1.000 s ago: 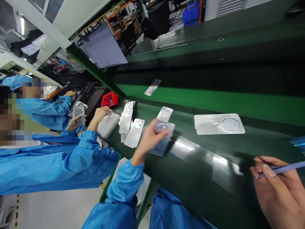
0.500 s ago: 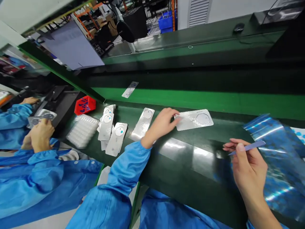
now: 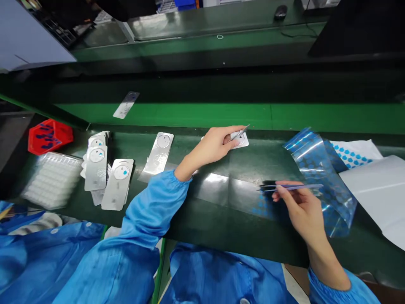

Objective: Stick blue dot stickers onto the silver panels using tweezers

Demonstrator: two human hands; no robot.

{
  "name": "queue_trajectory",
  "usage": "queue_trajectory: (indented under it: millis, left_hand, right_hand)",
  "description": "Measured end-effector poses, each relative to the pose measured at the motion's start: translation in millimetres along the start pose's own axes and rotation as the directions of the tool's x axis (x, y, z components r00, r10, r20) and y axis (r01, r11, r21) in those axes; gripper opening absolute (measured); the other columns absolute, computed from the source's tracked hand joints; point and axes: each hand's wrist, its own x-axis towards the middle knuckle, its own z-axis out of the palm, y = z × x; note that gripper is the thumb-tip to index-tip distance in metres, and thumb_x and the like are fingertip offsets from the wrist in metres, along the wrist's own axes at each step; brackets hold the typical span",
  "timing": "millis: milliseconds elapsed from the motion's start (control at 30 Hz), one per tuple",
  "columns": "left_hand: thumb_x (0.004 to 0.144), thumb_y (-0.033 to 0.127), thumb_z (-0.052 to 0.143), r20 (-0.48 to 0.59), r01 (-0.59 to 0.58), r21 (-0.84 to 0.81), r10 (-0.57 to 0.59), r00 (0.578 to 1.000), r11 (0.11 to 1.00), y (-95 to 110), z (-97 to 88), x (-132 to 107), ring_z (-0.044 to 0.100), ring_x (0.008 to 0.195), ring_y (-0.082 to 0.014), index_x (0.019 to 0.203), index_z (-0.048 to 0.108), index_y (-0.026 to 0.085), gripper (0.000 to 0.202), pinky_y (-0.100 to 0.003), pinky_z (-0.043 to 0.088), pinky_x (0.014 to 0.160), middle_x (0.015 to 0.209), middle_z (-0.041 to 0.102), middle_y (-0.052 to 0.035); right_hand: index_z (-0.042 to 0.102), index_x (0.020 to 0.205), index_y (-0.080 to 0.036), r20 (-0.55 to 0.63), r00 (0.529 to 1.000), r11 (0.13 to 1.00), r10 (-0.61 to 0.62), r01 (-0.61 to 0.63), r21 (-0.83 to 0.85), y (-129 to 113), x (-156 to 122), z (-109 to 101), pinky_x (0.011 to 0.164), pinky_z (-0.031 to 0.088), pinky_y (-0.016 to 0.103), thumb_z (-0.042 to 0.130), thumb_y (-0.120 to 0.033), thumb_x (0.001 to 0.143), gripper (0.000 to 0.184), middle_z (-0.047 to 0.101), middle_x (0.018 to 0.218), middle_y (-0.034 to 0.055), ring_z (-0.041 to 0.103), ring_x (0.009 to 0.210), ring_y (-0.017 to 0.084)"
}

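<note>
My left hand (image 3: 217,143) is closed, its fingertips pinching a thin silvery piece (image 3: 241,132) seen nearly edge-on. Beneath those fingers lies a silvery card (image 3: 243,141) with a circle at its right end; the hand covers much of it. My right hand (image 3: 300,207) grips a pair of tweezers (image 3: 305,186), points aimed left. Below the tips is a clear sheet (image 3: 234,198) with small blue dots on its right part. Another silvery card (image 3: 160,154) with a circle rests left of my left hand.
Stacked silvery cards (image 3: 117,185) lie at the left, near a translucent tray (image 3: 52,179) and a red container (image 3: 50,137). One card (image 3: 126,104) is by the green back wall. At the right are a clear blue-tinted bag (image 3: 325,185), a blue-dotted sheet (image 3: 357,154) and white paper (image 3: 376,190).
The view has swung right and down, and the co-worker's hands are out of frame. My left hand has raised a thin silvery piece. The tweezers in my right hand now lie nearly level, pointing left.
</note>
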Motion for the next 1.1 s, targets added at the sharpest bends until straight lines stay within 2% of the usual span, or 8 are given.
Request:
queue_trajectory:
  millis: [67, 167, 267, 333, 433, 567, 767, 1100]
  left_hand:
    - [0.113, 0.045, 0.079, 0.001, -0.019, -0.340, 0.021, 1.000, 0.940, 6.9, 2.2, -19.4, 0.078, 0.109, -0.0279, 0.146, 0.084, 0.020, 0.042, -0.040, 0.058, 0.102, 0.115, 0.084, -0.0062]
    - [0.107, 0.050, 0.087, 0.053, 0.093, -0.761, -0.081, 0.995, 0.642, 10.8, 28.3, -49.0, 0.084, 0.116, -0.0305, 0.153, 0.075, 0.024, 0.055, -0.044, 0.063, 0.107, 0.128, 0.087, -0.0101]
    - [0.098, 0.043, 0.095, 0.179, 0.227, -0.924, -0.178, 0.968, 0.308, 5.8, 67.7, -68.3, 0.090, 0.106, -0.0320, 0.161, 0.063, 0.028, 0.072, -0.051, 0.069, 0.104, 0.132, 0.089, -0.0131]
    - [0.094, 0.041, 0.099, 0.216, 0.254, -0.944, -0.187, 0.958, 0.210, 1.2, 87.6, -72.4, 0.091, 0.101, -0.0316, 0.161, 0.064, 0.026, 0.077, -0.051, 0.071, 0.102, 0.136, 0.089, -0.0163]
    - [0.094, 0.042, 0.102, 0.231, 0.261, -0.946, -0.168, 0.958, 0.191, -2.9, 99.1, -70.0, 0.092, 0.103, -0.0310, 0.163, 0.069, 0.024, 0.079, -0.048, 0.072, 0.104, 0.141, 0.089, -0.0195]
    - [0.095, 0.045, 0.103, 0.217, 0.241, -0.954, -0.142, 0.966, 0.179, -2.0, 99.8, -67.9, 0.093, 0.104, -0.0309, 0.161, 0.074, 0.024, 0.075, -0.047, 0.074, 0.103, 0.141, 0.090, -0.0190]
    - [0.094, 0.040, 0.105, 0.333, 0.337, -0.926, -0.051, 0.942, 0.173, 3.4, 110.4, -79.4, 0.092, 0.107, -0.0310, 0.157, 0.076, 0.026, 0.071, -0.046, 0.076, 0.098, 0.132, 0.091, -0.0158]
    - [0.094, 0.037, 0.105, 0.364, 0.360, -0.917, -0.006, 0.931, 0.172, 4.0, 116.1, -82.7, 0.090, 0.100, -0.0261, 0.149, 0.078, 0.023, 0.063, -0.047, 0.075, 0.101, 0.123, 0.088, -0.0096]
  right_hand:
    - [0.084, 0.104, -0.024, 0.099, 0.995, 1.000, 0.015, -0.013, -0.022, -1.8, -2.4, 2.2, 0.062, 0.067, 0.033, 0.086, -0.078, 0.106, 0.055, 0.079, 0.078, 0.0047, 0.075, 0.064, 0.021]
    - [0.080, 0.100, -0.025, 0.243, 0.970, 0.996, 0.000, 0.022, -0.090, -7.1, -8.0, 4.3, 0.057, 0.063, 0.029, 0.079, -0.075, 0.112, 0.052, 0.078, 0.076, 0.0042, 0.071, 0.059, 0.019]
    - [0.078, 0.095, -0.026, 0.290, 0.955, 0.983, -0.061, 0.108, -0.149, -10.9, -11.7, 5.3, 0.054, 0.060, 0.027, 0.079, -0.072, 0.113, 0.050, 0.076, 0.073, 0.0023, 0.069, 0.056, 0.017]
    - [0.078, 0.094, -0.026, 0.296, 0.950, 0.972, -0.098, 0.156, -0.177, -11.1, -12.6, 4.9, 0.055, 0.060, 0.026, 0.076, -0.070, 0.116, 0.049, 0.076, 0.074, 0.0022, 0.072, 0.058, 0.018]
    - [0.078, 0.093, -0.026, 0.301, 0.946, 0.964, -0.122, 0.185, -0.192, -9.4, -12.6, 2.5, 0.057, 0.061, 0.027, 0.075, -0.069, 0.118, 0.049, 0.079, 0.079, 0.0039, 0.074, 0.061, 0.018]
    - [0.080, 0.094, -0.025, 0.292, 0.955, 0.995, -0.049, 0.073, -0.071, -11.4, -11.1, 0.2, 0.053, 0.059, 0.029, 0.079, -0.067, 0.116, 0.047, 0.077, 0.073, 0.0028, 0.069, 0.056, 0.017]
    - [0.076, 0.097, -0.026, 0.060, 0.995, 0.975, -0.084, 0.070, 0.209, -34.7, 2.0, 16.0, 0.052, 0.057, 0.030, 0.083, -0.058, 0.116, 0.038, 0.080, 0.076, 0.0010, 0.075, 0.060, 0.019]
    - [0.074, 0.100, -0.026, 0.051, 0.990, 0.990, -0.129, 0.126, 0.063, -48.8, 22.4, 32.7, 0.055, 0.058, 0.029, 0.083, -0.063, 0.116, 0.041, 0.079, 0.077, -0.0007, 0.073, 0.061, 0.016]
